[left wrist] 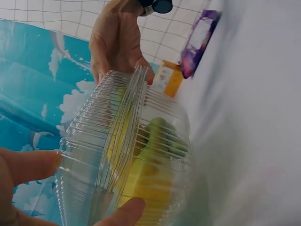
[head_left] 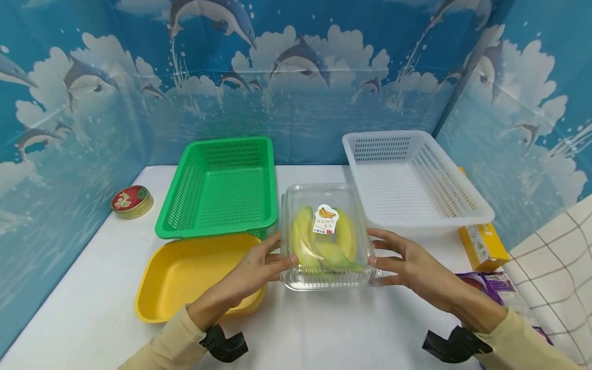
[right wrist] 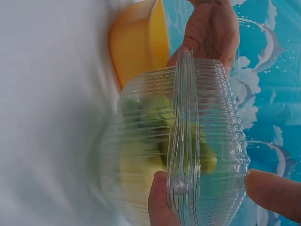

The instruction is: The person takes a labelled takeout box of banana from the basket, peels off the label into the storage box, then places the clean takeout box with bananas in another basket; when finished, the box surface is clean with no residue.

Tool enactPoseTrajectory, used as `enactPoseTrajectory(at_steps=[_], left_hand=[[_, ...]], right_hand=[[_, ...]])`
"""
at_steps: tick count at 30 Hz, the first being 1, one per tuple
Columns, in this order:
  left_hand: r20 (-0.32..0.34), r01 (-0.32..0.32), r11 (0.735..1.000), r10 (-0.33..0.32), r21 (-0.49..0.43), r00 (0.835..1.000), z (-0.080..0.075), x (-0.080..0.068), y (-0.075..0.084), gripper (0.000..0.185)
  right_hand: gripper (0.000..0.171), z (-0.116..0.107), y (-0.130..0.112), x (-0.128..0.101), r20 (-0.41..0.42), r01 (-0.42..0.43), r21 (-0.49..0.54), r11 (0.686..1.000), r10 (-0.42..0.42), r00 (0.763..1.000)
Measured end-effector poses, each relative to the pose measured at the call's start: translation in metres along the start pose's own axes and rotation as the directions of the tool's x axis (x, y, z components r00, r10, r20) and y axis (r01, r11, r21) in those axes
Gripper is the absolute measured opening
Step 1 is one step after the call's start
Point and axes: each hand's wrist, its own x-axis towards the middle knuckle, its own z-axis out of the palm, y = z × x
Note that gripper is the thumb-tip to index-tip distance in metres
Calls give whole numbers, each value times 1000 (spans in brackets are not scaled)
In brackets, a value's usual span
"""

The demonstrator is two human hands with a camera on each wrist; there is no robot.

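A clear plastic clamshell box point(head_left: 324, 198) is closed over yellow bananas point(head_left: 346, 239) with greenish stems; a white label point(head_left: 325, 220) with a banana picture is on its lid. My left hand point(head_left: 252, 272) holds the box's left side, with finger and thumb point(left wrist: 40, 165) spread across its rim. At the opposite side my right hand point(head_left: 411, 267) grips the box, its thumb and a finger point(right wrist: 270, 190) on either side of the ridged rim. In the wrist views the box looks raised off the white table; the palms are partly hidden.
Behind on the left stands a green basket point(head_left: 273, 195), with a yellow basin point(head_left: 150, 277) in front. A white basket point(head_left: 462, 221) sits back right, near a yellow carton point(head_left: 485, 246) and purple packages point(head_left: 504, 288). A round red tin point(head_left: 131, 201) is far left. Dolphin-printed curtains enclose the table.
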Motion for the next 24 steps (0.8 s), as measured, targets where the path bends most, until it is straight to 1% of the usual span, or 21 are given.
enactPoseTrajectory(at_steps=[4,8,9,15,24], left_hand=[[27,-10,1000,11,-30,1000,5,0,-11,79],[50,-55,997,57,-51,997,8,1,-19,75],[50,-59,997,61,-44,997,8,1,-21,75],[67,-36,999,38,-35,997,9,1,-24,76],[86,-34,998,38,-46,996,11,3,-26,75]], right_hand=[[68,3,13,1,-2,2,17,1000,-2,1000],[69,6,21,4,-21,-11,10,1000,11,1000],[69,6,23,4,-23,-16,11,1000,17,1000],[69,7,27,2,-28,-27,16,1000,27,999],[68,7,35,3,-26,-23,54,998,24,999]])
